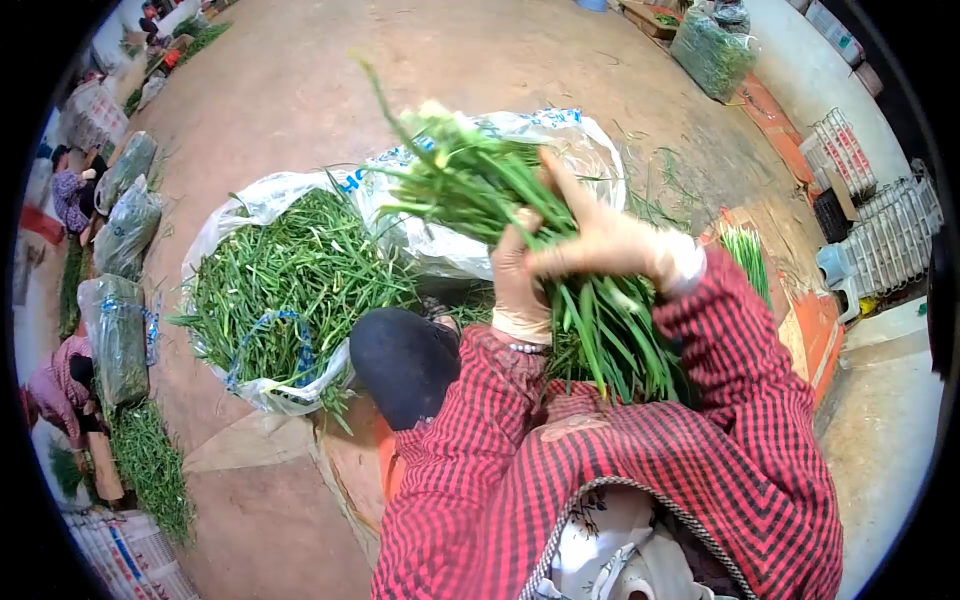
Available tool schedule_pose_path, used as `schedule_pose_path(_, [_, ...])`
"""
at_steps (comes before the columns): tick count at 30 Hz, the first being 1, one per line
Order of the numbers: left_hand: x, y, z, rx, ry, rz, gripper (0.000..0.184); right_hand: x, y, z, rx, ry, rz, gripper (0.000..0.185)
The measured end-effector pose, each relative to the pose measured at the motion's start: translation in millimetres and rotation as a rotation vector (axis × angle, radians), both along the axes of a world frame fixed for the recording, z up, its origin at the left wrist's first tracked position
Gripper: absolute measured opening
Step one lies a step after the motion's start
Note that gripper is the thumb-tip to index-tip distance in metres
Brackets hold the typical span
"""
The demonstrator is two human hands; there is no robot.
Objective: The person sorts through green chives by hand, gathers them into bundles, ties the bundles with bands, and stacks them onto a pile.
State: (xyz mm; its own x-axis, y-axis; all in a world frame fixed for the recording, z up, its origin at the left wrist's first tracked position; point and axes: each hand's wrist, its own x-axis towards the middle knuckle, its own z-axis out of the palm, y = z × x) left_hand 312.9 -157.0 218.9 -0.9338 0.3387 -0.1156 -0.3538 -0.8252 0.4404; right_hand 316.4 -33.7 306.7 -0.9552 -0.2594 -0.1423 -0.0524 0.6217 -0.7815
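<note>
A bunch of long green chives (465, 175) is held up at a slant in front of my chest, its paler end at the upper left. My left hand (520, 285), in a pale glove with a beaded bracelet at the wrist, is wrapped round the middle of it. Across the same bunch lies my right hand (610, 240), also gloved and partly smeared by motion, with one finger along the top and another over the front. More green leaves (615, 335) hang below my hands towards my lap.
A white plastic bag (290, 400) full of loose greens (290, 270) stands left of my knee. Another white bag (450, 240) sits behind the bunch. Neat green stalks (745, 255) lie at my right. Crates (890, 240) line the right wall; people and stuffed bags (115, 340) line the left.
</note>
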Motion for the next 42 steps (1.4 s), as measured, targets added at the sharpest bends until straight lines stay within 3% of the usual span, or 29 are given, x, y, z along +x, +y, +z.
schedule_pose_path(2, [-13.3, -0.7, -21.9, 0.341, -0.173, -0.113, 0.031, 34.9, 12.6, -66.3, -0.133, -0.075, 0.007, 0.116])
schedule_pose_path(4, [-9.9, 10.1, -49.6, 0.411, -0.301, -0.148, 0.028, 57.8, 12.0, -93.9, -0.413, -0.124, -0.089, 0.111])
schedule_pose_path(6, [-2.6, 37.6, -81.8, 0.411, -0.304, -0.145, 0.029, 67.4, 22.9, -87.0, -0.505, -0.314, -0.163, 0.087])
schedule_pose_path(8, [17.4, 55.0, -77.3, 0.308, -0.351, -0.144, 0.029, 68.9, 56.9, -69.6, -0.284, -0.494, -0.246, 0.071])
schedule_pose_path(10, [32.0, 77.3, -83.8, 0.390, -0.407, -0.290, 0.027, 63.1, 100.2, -48.2, 0.067, -0.573, -0.233, 0.057])
schedule_pose_path(12, [47.3, 90.4, -75.6, 0.614, -0.298, -0.582, 0.025, 51.3, 114.1, -9.7, 0.236, -0.655, -0.281, 0.054])
schedule_pose_path(13, [59.9, 116.5, -106.2, 0.666, -0.224, -0.639, 0.024, 40.6, 120.3, 1.0, 0.367, -0.728, -0.268, 0.055])
schedule_pose_path(14, [75.4, 131.6, -126.5, 0.676, -0.292, -0.730, 0.023, 32.8, 123.7, 8.6, 0.500, -0.809, -0.251, 0.056])
schedule_pose_path(15, [79.9, 132.7, -111.4, 0.679, -0.296, -0.767, 0.023, 24.2, 119.5, 12.8, 0.512, -0.861, -0.215, 0.056])
schedule_pose_path(18, [85.3, 137.8, -99.4, 0.738, -0.342, -0.876, 0.032, -1.0, 136.8, -32.3, 0.715, -1.100, -0.022, 0.060])
schedule_pose_path(19, [83.2, 135.3, -101.6, 0.744, -0.346, -0.879, 0.039, -9.7, 139.6, -62.9, 0.884, -1.121, 0.146, 0.063])
schedule_pose_path(21, [72.5, 122.0, -94.6, 0.750, -0.356, -0.861, 0.057, -21.9, 125.9, -108.2, 1.019, -0.981, 0.294, 0.080])
schedule_pose_path(22, [64.5, 116.0, -108.7, 0.666, -0.260, -0.872, 0.062, -27.8, 125.0, -123.8, 0.925, -0.915, 0.244, 0.079])
schedule_pose_path(25, [57.5, 119.8, -125.3, 0.758, -0.339, -0.749, 0.061, -48.0, 121.9, -158.6, 0.990, -1.056, 0.318, 0.077])
schedule_pose_path(26, [63.9, 134.2, -143.2, 0.873, -0.264, -0.772, 0.057, -49.9, 121.4, -164.6, 1.026, -1.118, 0.344, 0.076])
schedule_pose_path(27, [71.1, 149.6, -162.7, 0.984, -0.185, -0.798, 0.052, -45.8, 126.6, -157.6, 0.898, -1.131, 0.300, 0.067])
schedule_pose_path(28, [56.3, 124.3, -94.7, 0.623, -0.193, -0.741, 0.049, -43.4, 99.2, -122.1, 1.114, -1.108, 0.254, 0.058])
schedule_pose_path(31, [69.9, 135.4, -77.4, 0.629, -0.175, -0.983, 0.038, -17.0, 127.0, -72.3, 0.736, -0.952, 0.239, 0.055])
schedule_pose_path(33, [74.7, 136.6, -62.2, 0.659, -0.194, -1.126, 0.035, -17.3, 113.8, -24.5, 0.859, -1.039, 0.229, 0.056])
schedule_pose_path(35, [85.2, 142.4, -50.5, 0.681, -0.128, -1.083, 0.036, -7.1, 121.9, -15.2, 0.965, -1.119, 0.206, 0.057])
schedule_pose_path(38, [91.3, 151.5, -67.0, 0.626, -0.182, -1.135, 0.039, -1.9, 127.2, -34.3, 0.946, -1.103, 0.134, 0.062])
schedule_pose_path(40, [87.0, 155.9, -92.9, 0.475, -0.364, -1.117, 0.036, 5.7, 150.1, -90.1, 0.895, -1.096, 0.003, 0.070])
schedule_pose_path(42, [72.2, 143.2, -100.3, 0.357, -0.440, -1.021, 0.034, -6.8, 153.5, -118.7, 0.467, -1.175, -0.001, 0.071])
